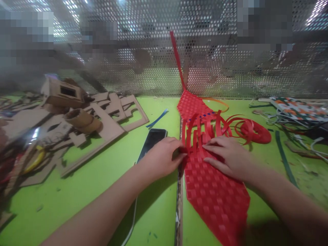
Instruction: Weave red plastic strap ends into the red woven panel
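Red checker-woven mat (215, 191) – lime-green table (107, 160), black phone (151, 141), brown cardboard cut-outs (102, 119)

A dark phone (151, 140) lies screen-up near the middle of the frame on the green table (107, 171), with a blue strip (157, 119) just above it. Cardboard cut-outs (77, 119) pile up at the left. A perforated metal screen (143, 54) spans the top. A multicoloured woven piece (299, 108) sits at the far right.
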A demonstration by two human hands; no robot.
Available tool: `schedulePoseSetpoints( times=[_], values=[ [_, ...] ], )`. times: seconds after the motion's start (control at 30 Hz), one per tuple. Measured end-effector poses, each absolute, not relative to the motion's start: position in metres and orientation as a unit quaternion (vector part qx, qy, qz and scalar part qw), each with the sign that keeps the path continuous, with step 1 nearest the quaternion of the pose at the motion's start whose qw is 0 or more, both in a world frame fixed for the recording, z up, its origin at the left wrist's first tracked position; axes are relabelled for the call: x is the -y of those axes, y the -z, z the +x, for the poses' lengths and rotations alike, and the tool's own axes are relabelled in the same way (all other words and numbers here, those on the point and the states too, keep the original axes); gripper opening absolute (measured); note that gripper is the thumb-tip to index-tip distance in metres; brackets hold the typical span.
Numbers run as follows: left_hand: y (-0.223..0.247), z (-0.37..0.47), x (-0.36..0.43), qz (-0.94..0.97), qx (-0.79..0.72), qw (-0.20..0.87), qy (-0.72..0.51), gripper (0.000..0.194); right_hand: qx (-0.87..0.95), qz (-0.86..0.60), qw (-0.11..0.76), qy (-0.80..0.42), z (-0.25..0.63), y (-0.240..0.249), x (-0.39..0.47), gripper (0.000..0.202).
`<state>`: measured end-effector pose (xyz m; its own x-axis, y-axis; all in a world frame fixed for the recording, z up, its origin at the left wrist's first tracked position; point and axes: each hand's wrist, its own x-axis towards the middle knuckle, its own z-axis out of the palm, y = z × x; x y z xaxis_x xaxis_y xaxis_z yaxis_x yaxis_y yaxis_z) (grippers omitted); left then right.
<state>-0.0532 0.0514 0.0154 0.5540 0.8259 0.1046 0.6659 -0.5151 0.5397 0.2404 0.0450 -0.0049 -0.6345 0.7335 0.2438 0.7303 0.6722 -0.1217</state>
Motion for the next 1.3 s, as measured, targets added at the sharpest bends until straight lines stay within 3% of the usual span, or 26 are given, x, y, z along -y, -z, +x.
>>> schedulePoseSetpoints(
  times=[0.17,0.27,0.57,1.07,1.3],
  values=[
    [-0.020,-0.050,-0.048,0.844,-0.460,0.235,-0.144,0.038,0.899,-0.422,0.115,0.002,0.241,0.000,-0.032,0.077],
    [-0.021,-0.049,-0.046,0.834,-0.479,0.244,-0.122,0.048,0.894,-0.435,0.105,0.010,0.240,0.000,-0.027,0.086],
    [-0.023,-0.046,-0.045,0.824,-0.488,0.269,-0.101,0.041,0.889,-0.449,0.088,0.003,0.236,-0.002,-0.028,0.090],
    [-0.018,-0.049,-0.044,0.856,-0.455,0.227,-0.093,0.051,0.888,-0.440,0.125,-0.057,0.253,-0.001,-0.030,0.081],
    [-0.017,-0.050,-0.047,0.836,-0.473,0.261,-0.095,0.057,0.891,-0.431,0.110,-0.087,0.257,-0.006,-0.036,0.063]
  ],
)
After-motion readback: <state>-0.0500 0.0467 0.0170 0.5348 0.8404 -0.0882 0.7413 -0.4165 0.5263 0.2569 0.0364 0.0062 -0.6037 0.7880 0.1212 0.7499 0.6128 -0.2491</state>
